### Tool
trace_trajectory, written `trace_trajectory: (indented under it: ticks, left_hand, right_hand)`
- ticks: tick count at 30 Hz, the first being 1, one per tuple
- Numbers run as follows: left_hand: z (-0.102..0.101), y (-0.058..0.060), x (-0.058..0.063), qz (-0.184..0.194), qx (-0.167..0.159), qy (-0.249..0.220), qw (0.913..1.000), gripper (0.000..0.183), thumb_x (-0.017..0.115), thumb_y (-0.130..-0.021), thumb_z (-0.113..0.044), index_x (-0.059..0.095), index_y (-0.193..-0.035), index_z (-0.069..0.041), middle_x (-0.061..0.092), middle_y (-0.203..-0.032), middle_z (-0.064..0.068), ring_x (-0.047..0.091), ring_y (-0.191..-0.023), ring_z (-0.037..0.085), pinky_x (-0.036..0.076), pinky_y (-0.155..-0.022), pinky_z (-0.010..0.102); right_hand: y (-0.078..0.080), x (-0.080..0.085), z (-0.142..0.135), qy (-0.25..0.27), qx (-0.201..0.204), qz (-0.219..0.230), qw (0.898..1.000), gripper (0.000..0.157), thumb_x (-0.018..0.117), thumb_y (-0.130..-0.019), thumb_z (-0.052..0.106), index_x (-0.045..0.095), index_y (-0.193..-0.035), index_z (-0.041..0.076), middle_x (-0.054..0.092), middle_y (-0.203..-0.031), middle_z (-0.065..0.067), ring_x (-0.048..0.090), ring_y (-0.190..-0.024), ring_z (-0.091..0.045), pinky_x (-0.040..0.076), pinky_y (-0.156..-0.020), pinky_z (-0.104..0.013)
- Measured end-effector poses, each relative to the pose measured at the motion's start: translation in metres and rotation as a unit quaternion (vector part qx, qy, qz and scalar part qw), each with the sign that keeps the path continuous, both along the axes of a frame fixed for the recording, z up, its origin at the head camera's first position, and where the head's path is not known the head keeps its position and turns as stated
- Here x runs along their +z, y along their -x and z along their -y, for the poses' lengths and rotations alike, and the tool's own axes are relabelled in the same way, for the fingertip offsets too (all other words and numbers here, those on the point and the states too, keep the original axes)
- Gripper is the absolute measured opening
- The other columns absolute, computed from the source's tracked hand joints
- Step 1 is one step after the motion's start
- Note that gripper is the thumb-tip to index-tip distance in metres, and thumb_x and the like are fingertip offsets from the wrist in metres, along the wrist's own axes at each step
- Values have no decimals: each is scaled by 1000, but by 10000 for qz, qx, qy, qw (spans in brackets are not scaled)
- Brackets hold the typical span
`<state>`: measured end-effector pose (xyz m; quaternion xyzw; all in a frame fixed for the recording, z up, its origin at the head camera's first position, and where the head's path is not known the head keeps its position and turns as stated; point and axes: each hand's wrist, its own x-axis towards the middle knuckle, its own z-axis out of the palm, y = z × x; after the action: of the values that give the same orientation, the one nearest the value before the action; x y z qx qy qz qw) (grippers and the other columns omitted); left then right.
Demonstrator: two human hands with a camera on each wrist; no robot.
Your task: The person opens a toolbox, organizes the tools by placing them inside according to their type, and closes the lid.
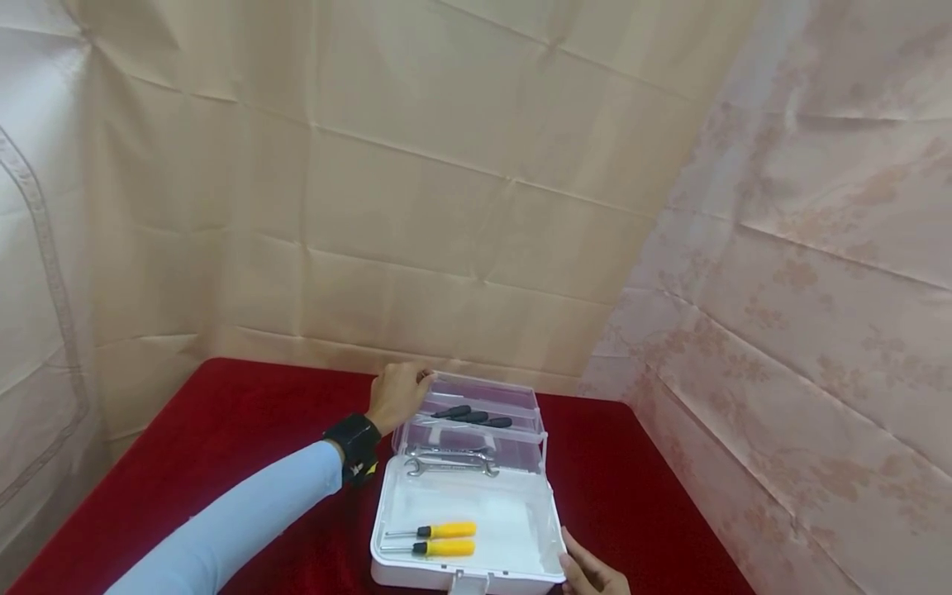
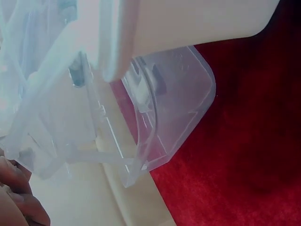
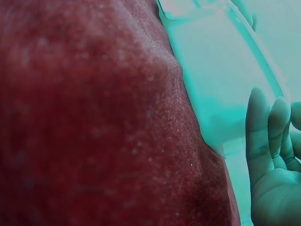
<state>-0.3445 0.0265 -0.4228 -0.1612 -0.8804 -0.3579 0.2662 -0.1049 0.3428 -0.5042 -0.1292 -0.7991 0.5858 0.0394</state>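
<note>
A white toolbox (image 1: 506,516) stands on the red cloth with its clear, two-tiered upper part raised at the far side. At the far left corner of the clear tray (image 1: 483,388), my left hand (image 1: 397,395) grips the edge with bent fingers. My right hand (image 1: 593,570) holds the near right corner of the box, its longer fingers (image 3: 257,122) along the outer wall. Two yellow-handled screwdrivers (image 1: 449,539) lie inside near the front. Silver wrenches (image 1: 452,468) lie across the back, and several black-handled tools (image 1: 476,417) rest in the clear tray.
Red cloth (image 1: 617,463) covers the table around the box. A front latch (image 1: 468,583) hangs at the box's near edge. Beige creased sheeting (image 1: 416,207) rises behind the table, and patterned pink sheeting (image 1: 818,314) stands at the right.
</note>
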Motion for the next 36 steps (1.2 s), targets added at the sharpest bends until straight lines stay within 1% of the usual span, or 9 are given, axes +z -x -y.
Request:
trace_trajectory:
  ticks: [7,10,14,17,21,27,32,34,36]
  left_hand:
    - [-4,4,2,-108,-3,93,9999,12,75,-95,-22,79,-89,-13,65,-66,0,65,-75,27,47,-62,42]
    - [-5,5,2,-10,12,157,9999,12,74,-96,-24,81,-91,-14,68,-70,0,67,-79,27,48,-64,43]
    - [-2,5,0,187,45,215,9996,12,74,-96,-25,82,-96,-15,76,-83,5,70,-87,31,52,-68,47]
    - [1,5,-1,327,22,248,9992,12,75,-95,-25,83,-97,-15,77,-89,6,71,-88,31,53,-67,46]
    - [5,6,-1,414,5,265,9988,13,77,-93,-24,83,-96,-13,77,-89,6,70,-84,28,52,-66,43]
    - [11,6,1,364,30,160,9992,11,79,-91,-22,83,-95,-13,78,-93,6,71,-88,29,54,-69,45]
    - [24,4,-7,384,-18,-273,9989,14,74,-95,-22,80,-101,-10,76,-95,7,68,-87,27,55,-72,46]
    - [31,3,-14,526,-54,-437,9976,17,71,-98,-23,77,-104,-9,74,-97,7,67,-87,27,55,-73,47]
    - [40,1,-22,841,-69,-504,9952,19,69,-99,-23,74,-107,-7,71,-96,8,64,-86,26,55,-73,46]
  right_hand:
    - [-1,0,-4,-21,103,31,9999,67,74,-95,35,51,-145,-3,71,-99,-12,61,-73,-17,53,-62,-26]
    - [-2,1,-4,44,83,64,9999,68,75,-94,35,51,-145,-3,70,-96,-12,61,-72,-17,53,-61,-26]
    - [-1,0,-1,102,104,145,9998,70,76,-93,38,51,-145,-2,71,-97,-11,61,-73,-17,53,-60,-26]
    - [1,0,0,131,183,121,9997,71,76,-93,39,50,-145,-2,71,-97,-11,61,-73,-16,53,-61,-26]
    - [6,0,2,220,278,58,9994,69,76,-94,36,50,-145,-3,70,-95,-11,59,-69,-16,52,-60,-25]
    - [12,-1,3,192,254,124,9994,71,77,-92,38,50,-146,-1,71,-96,-12,61,-73,-17,53,-60,-26]
    - [11,-3,3,73,195,89,9997,73,76,-93,40,50,-146,-3,72,-110,-16,64,-77,-19,55,-62,-29]
    - [9,-3,2,30,81,71,9999,73,76,-92,40,50,-145,-4,72,-113,-17,65,-76,-20,55,-61,-29]
    - [8,-2,1,44,-31,34,10000,72,76,-92,39,51,-145,-4,72,-115,-18,65,-74,-20,55,-59,-29]
